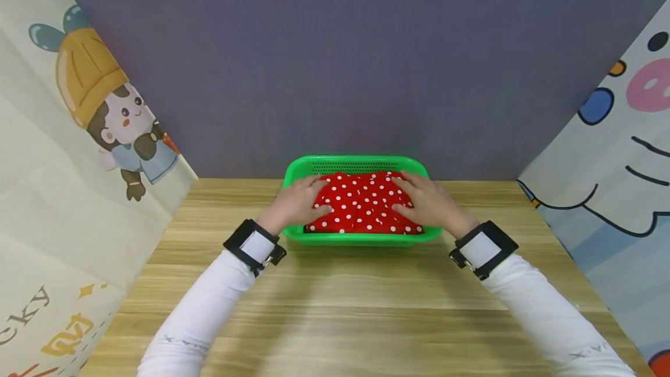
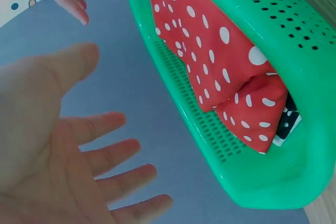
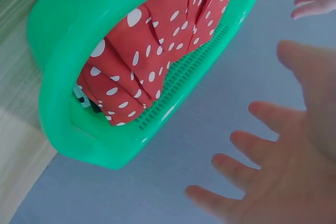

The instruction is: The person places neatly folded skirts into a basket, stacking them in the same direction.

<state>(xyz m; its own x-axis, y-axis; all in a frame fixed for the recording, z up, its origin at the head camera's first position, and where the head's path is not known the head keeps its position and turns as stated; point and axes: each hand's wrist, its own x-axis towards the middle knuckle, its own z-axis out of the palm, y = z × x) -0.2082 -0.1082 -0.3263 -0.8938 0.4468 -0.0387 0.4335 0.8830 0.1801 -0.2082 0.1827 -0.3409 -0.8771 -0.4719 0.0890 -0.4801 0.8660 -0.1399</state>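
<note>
A green plastic basket (image 1: 361, 239) with perforated walls stands at the far side of the table. Inside it lies red cloth with white polka dots (image 1: 361, 202), somewhat creased. Under one end of the cloth, a bit of black and white material (image 2: 287, 121) peeks out in the left wrist view. My left hand (image 1: 297, 202) hovers over the basket's left end, fingers spread and holding nothing. Mirroring it on the right end is my right hand (image 1: 430, 202), also spread and holding nothing. Both wrist views show the palms apart from the cloth.
The wooden table (image 1: 356, 307) stretches in front of the basket. A grey-blue wall panel (image 1: 361, 63) rises right behind it. Cartoon-printed curtains hang on the left (image 1: 47, 162) and right (image 1: 623, 179).
</note>
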